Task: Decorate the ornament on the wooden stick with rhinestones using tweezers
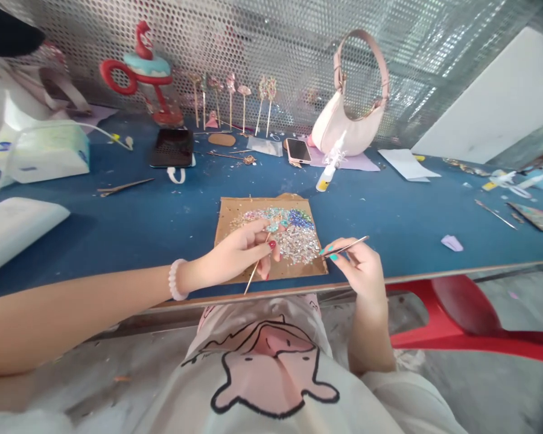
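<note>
A flat cardboard sheet (228,211) lay on the blue table (140,223) near its front edge and served as a tray. On it was a loose heap of sparkling stones (294,241), mostly silver, with blue, green and pink ones toward the far side.

The left hand (239,250) rested over the sheet's near left part. Its fingers were pinched around a thin stick (253,278), whose lower end slanted out toward the table edge. The stick's upper end reached the edge of the heap, though what it carried there was too small to tell.

The right hand (359,268) hovered at the sheet's near right corner, its thumb and fingertips closed on slim tweezers (346,246). The tips pointed at the stones and the back end pointed up to the right.

Farther back, a small glue bottle (326,175) lay on its side. Behind it a pale handbag (348,123) stood against the perforated wall — its contents could not be seen. A phone (297,150) lay just left of the bag, and a tissue pack (49,150) sat at the far left. A row of finished sticks (235,99) stood upright along the wall.
</note>
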Motion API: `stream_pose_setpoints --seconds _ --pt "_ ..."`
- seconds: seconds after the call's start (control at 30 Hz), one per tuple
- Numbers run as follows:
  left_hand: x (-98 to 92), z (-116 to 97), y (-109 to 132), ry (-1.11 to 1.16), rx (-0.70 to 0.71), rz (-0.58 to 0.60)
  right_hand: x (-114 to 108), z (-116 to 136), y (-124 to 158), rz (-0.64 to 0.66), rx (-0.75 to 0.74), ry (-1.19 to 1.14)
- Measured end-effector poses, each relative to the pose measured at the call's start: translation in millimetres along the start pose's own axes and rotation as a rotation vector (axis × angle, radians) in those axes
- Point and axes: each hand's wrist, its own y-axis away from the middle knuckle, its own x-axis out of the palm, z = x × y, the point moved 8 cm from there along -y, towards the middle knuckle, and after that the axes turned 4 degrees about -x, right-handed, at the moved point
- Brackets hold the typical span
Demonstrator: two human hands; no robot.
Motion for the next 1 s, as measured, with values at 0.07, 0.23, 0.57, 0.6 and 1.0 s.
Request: stream_pose_setpoints --seconds 0.07,0.23,0.57,0.6,1.0 --pt "-0.4 0.6 0.2 -0.017 0.002 -0.002 -0.8 -1.1 2.3 -0.024 0.005 -0.004" --pt "0.4 1.3 0.9 -0.032 0.009 0.011 0.4 -0.5 2.2 -0.017 -0.001 -0.01" --pt "1.6 1.9 0.1 -0.075 0.011 0.029 1.9 11.0 7.8 -0.088 -0.04 -0.039" --pt "1.9 2.3 -0.2 -0.069 0.005 0.029 3.6 16.4 8.4 -0.124 -0.048 -0.045" --pt "8.0 -5.9 4.2 -0.099 0.074 0.077 61.5 37.4 -2.7 -0.16 -0.039 -0.059"
